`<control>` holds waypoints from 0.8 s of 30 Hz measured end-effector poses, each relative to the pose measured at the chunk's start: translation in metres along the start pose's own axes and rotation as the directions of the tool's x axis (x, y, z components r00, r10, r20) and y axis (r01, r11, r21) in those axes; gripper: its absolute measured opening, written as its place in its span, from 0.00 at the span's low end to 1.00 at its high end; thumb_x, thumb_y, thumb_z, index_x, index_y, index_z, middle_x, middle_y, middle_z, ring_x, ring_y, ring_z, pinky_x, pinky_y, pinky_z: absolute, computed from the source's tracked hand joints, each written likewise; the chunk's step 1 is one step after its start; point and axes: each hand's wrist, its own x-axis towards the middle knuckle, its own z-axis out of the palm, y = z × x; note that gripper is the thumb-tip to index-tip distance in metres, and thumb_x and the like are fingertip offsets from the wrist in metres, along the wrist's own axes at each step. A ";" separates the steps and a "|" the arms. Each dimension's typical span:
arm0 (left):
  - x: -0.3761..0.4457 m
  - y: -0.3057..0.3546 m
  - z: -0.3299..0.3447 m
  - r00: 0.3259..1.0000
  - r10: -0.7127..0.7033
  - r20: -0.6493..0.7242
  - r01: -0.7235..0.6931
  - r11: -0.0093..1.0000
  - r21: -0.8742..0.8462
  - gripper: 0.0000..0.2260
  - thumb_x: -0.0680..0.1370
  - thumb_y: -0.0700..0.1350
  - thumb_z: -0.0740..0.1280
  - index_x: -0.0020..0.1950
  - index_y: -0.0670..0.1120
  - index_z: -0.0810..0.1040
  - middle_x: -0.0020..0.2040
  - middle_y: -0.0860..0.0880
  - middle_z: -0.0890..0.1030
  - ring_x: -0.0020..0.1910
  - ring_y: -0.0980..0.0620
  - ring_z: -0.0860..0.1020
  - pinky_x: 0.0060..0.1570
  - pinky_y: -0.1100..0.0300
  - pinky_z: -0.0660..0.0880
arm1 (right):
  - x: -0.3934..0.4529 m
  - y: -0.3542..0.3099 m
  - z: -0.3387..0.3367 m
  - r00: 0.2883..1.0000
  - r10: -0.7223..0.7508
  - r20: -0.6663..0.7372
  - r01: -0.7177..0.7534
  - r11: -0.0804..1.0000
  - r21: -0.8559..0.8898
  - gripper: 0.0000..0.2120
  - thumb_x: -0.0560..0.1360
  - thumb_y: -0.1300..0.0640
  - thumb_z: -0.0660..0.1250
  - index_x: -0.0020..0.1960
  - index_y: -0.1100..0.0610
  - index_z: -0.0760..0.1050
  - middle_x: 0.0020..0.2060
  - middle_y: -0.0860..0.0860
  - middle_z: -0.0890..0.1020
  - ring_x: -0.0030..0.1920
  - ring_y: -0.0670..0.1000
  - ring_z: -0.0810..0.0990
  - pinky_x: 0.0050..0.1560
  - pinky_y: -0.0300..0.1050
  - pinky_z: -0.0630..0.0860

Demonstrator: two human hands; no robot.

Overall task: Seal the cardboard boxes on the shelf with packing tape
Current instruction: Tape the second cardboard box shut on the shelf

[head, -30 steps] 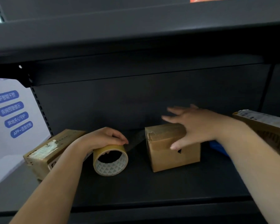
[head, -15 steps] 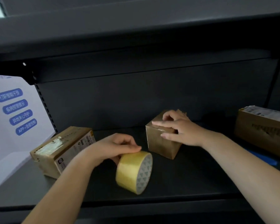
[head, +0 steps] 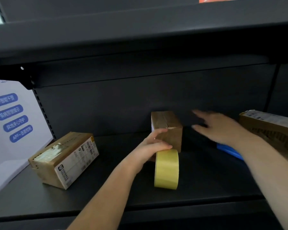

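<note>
A small cardboard box (head: 169, 126) stands near the back of the dark shelf (head: 106, 196), with tape across its top. My left hand (head: 150, 146) grips the yellow roll of packing tape (head: 167, 169), which stands on edge just in front of the box. My right hand (head: 218, 127) hovers to the right of the box with its fingers spread, blurred, touching nothing. A longer labelled cardboard box (head: 63, 159) lies at the left. Another cardboard box (head: 271, 128) sits at the right edge.
A blue object (head: 229, 151) lies on the shelf under my right forearm. A white sign with blue labels (head: 12, 117) stands at the left. The upper shelf (head: 140, 30) overhangs close above. The shelf's front lip runs along the bottom.
My right hand has let go of the small box and moved right. My left hand has carried the tape roll to the right, up against the box's front.
</note>
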 end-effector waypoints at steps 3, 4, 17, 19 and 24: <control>0.005 -0.004 0.002 1.000 0.009 -0.008 -0.009 0.998 -0.059 0.21 0.74 0.45 0.68 0.63 0.63 0.69 0.58 0.47 0.78 0.58 0.48 0.75 0.51 0.55 0.71 | -0.027 0.042 -0.003 0.952 0.289 0.096 -0.242 0.910 -0.337 0.20 0.78 0.45 0.57 0.65 0.55 0.70 0.59 0.54 0.77 0.57 0.53 0.76 0.59 0.46 0.73; 0.006 -0.005 0.003 1.000 0.010 -0.013 -0.011 0.997 -0.073 0.21 0.74 0.45 0.68 0.62 0.63 0.69 0.58 0.47 0.78 0.58 0.48 0.75 0.53 0.54 0.72 | -0.034 0.052 0.002 0.926 0.344 0.156 -0.252 0.870 -0.424 0.19 0.78 0.46 0.58 0.62 0.56 0.72 0.57 0.53 0.77 0.55 0.52 0.76 0.57 0.45 0.74; 0.017 0.003 0.007 1.000 -0.020 0.007 0.020 1.000 -0.011 0.28 0.73 0.43 0.69 0.66 0.65 0.64 0.59 0.46 0.77 0.59 0.46 0.74 0.58 0.48 0.71 | -0.025 0.035 0.010 1.000 -0.001 0.015 -0.002 0.982 0.191 0.13 0.75 0.49 0.66 0.54 0.45 0.64 0.39 0.43 0.75 0.35 0.41 0.74 0.32 0.35 0.66; 0.018 0.003 0.007 0.999 -0.033 -0.005 0.033 0.999 -0.036 0.25 0.72 0.44 0.70 0.61 0.67 0.66 0.60 0.46 0.76 0.58 0.46 0.75 0.56 0.49 0.72 | -0.020 0.013 -0.004 0.985 -0.166 0.048 0.158 0.977 0.143 0.13 0.75 0.45 0.64 0.55 0.40 0.63 0.40 0.41 0.74 0.36 0.39 0.73 0.33 0.35 0.65; 0.020 -0.002 0.005 0.999 -0.027 -0.024 0.024 0.995 -0.102 0.26 0.72 0.42 0.70 0.63 0.65 0.68 0.61 0.49 0.72 0.57 0.47 0.75 0.51 0.50 0.74 | -0.004 -0.016 -0.025 0.911 -0.366 0.190 0.399 0.897 -0.187 0.07 0.77 0.44 0.61 0.54 0.41 0.68 0.37 0.39 0.70 0.40 0.43 0.70 0.34 0.41 0.62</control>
